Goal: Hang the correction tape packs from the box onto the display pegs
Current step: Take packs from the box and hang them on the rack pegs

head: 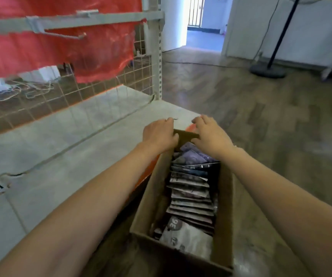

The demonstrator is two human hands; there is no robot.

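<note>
Correction tape packs (190,193) fill box (224,196), both hands – left hand (159,133), right hand (211,132) – fingers grasping far flap (186,134)

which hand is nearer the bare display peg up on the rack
Left. The left hand grips the far end flap of the cardboard box, on the side below the display peg. The right hand holds the same flap further right, away from the rack.
</note>
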